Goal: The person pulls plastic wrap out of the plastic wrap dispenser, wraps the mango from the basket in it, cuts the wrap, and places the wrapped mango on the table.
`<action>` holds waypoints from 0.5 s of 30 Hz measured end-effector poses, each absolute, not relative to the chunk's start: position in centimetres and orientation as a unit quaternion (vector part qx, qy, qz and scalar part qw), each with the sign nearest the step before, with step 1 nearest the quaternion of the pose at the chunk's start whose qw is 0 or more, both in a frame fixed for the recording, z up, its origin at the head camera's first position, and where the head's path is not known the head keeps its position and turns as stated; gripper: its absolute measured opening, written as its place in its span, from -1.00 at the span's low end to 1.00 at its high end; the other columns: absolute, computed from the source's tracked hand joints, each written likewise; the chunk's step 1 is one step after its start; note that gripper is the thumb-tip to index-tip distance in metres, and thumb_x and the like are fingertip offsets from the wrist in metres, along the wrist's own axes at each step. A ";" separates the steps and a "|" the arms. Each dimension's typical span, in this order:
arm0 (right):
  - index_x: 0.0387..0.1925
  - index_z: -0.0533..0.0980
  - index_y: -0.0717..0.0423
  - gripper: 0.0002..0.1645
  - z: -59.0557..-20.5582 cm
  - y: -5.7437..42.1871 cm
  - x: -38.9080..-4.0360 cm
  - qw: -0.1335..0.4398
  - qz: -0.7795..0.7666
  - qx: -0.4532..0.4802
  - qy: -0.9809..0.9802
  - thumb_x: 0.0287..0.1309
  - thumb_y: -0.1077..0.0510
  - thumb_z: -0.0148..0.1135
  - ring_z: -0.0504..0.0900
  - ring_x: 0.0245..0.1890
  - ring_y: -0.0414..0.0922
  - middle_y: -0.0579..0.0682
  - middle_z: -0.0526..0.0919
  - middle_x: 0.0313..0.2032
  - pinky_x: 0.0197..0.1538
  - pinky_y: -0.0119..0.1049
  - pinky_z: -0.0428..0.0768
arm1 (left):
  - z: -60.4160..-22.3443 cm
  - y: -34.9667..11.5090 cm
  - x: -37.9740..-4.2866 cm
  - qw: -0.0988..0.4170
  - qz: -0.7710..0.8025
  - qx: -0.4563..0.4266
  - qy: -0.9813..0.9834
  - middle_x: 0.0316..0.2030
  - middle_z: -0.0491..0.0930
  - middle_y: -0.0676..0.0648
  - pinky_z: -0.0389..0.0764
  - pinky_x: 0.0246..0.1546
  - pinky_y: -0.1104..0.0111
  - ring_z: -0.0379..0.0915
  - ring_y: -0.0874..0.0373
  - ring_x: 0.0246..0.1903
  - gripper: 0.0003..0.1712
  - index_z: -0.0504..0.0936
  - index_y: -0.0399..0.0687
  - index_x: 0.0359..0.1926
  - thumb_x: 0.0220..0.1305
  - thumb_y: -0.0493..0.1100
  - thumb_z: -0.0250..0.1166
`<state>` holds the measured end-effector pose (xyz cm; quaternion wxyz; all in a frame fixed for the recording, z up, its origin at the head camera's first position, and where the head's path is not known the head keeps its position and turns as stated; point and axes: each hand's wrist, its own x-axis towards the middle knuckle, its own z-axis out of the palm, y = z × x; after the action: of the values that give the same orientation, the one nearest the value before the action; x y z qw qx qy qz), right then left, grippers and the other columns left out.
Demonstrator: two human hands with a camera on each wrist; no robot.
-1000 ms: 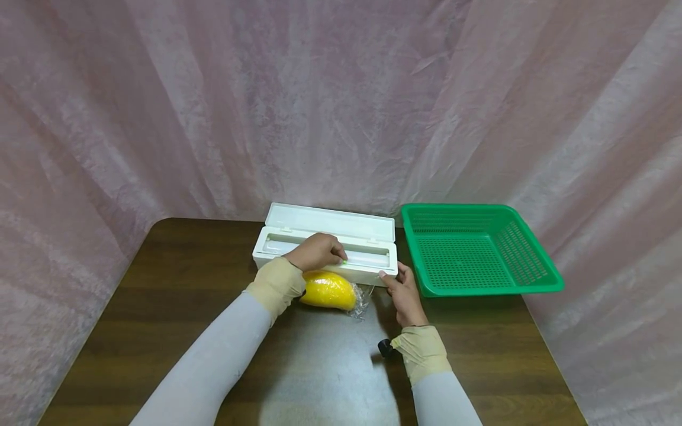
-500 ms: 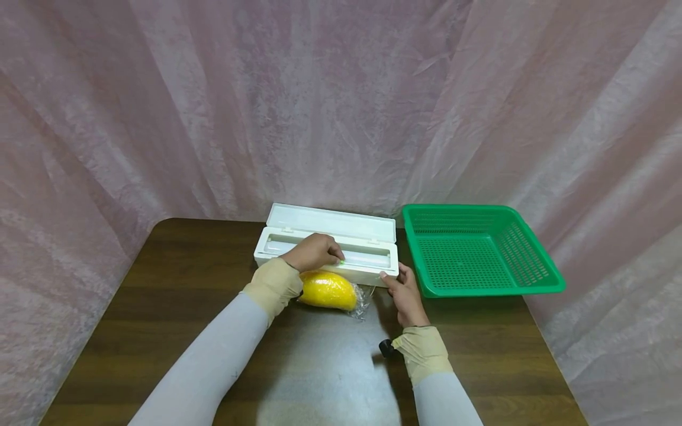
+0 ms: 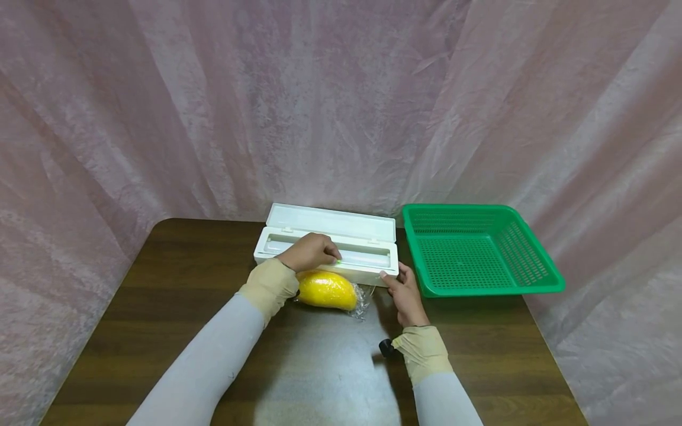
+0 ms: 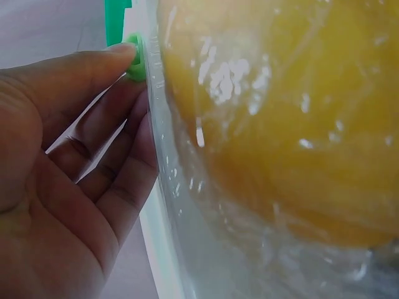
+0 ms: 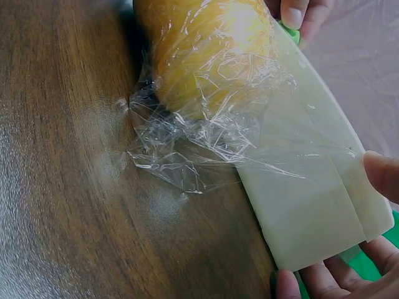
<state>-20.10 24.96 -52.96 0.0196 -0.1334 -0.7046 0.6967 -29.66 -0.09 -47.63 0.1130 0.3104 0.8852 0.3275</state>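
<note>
A white cling film dispenser [image 3: 362, 276] stands on the table with its lid [image 3: 330, 222] raised at the back. My left hand [image 3: 309, 251] reaches over its front edge, pinching a small green slide cutter [image 4: 134, 59] between thumb and fingers. My right hand [image 3: 407, 299] grips the dispenser's right end, thumb on the top edge and fingers underneath. Against the dispenser's front lies a yellow, mango-shaped fruit [image 3: 327, 290] wrapped in film. Crumpled clear film [image 5: 206, 137] gathers at its right end, and a stretch runs up over the dispenser's front.
A green perforated basket [image 3: 482, 293] sits right of the dispenser, close to my right hand. Pink curtains [image 3: 341, 106] hang behind the brown wooden table [image 3: 133, 331]. A small black camera [image 3: 386, 348] sticks out from my right wrist.
My left hand has slid a little to the left along the dispenser's front edge, carrying the green slide cutter with it. The right hand and the wrapped fruit have stayed put.
</note>
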 end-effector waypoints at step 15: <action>0.29 0.14 0.05 -0.30 -52.9 24.8 -20.0 0.020 0.695 -0.135 -0.706 0.21 0.10 0.25 0.31 0.10 0.02 0.12 0.25 0.22 0.07 -0.05 0.24 | -47.7 -0.9 -29.7 0.110 0.336 0.309 0.883 -0.32 0.55 0.15 0.47 -0.17 0.39 0.43 0.28 -0.26 -0.86 0.71 0.16 -0.33 0.22 -0.23 0.31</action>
<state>-20.02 24.85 -52.89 0.0203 -0.1349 -0.7063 0.6946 -29.66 -0.92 -47.66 0.1098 0.3087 0.8832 0.3357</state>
